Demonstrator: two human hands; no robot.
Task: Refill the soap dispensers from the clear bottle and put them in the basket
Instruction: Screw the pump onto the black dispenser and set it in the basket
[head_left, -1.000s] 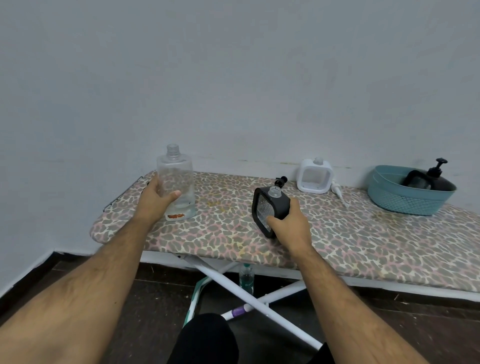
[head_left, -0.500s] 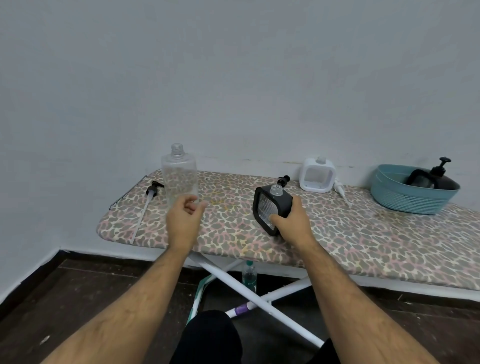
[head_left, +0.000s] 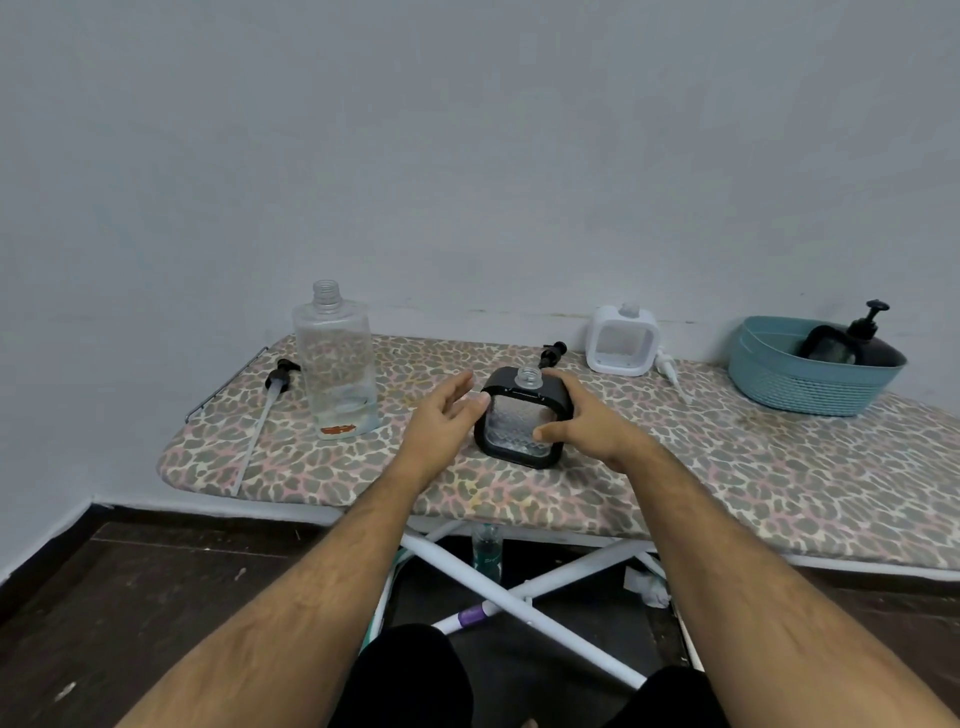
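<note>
Item, centre of the ironing board (head_left: 727, 493), which serves as bench under a leopard-print cover: black soap dispenser (head_left: 521, 415), square-framed with a clear patterned window, neck uncapped, standing slightly tilted. Right hand (head_left: 582, 421) grips it from the 3 o'clock side, fingers curled over the top corner and thumb across the lower front. Left hand (head_left: 441, 415) at its 9 o'clock, fingers straight and spread, holding nothing; fingertips at or just beside the frame, contact not certain. Item, at 9 o'clock of the dispenser, apart from both hands: clear bottle (head_left: 336, 364), upright, capless, a low level of liquid at its base. Item, beyond the bottle towards 9 o'clock: black pump with long tube (head_left: 270, 405), lying flat. Item, just behind the black dispenser at 12 o'clock: second black pump head (head_left: 551, 352). Item, at 1 o'clock by the wall: white soap dispenser (head_left: 623, 340), open-necked, white pump (head_left: 670, 370) lying beside it. Item, at 3 o'clock on the far end: teal basket (head_left: 800, 384) holding one black dispenser with pump fitted (head_left: 852, 340). Step in hand, by judgement: black dispenser appears filled and set for closing. Next move calls for fetching a black pump, threading its tube into the neck, screwing it down while the right hand steadies the body, then carrying it to the basket.
</note>
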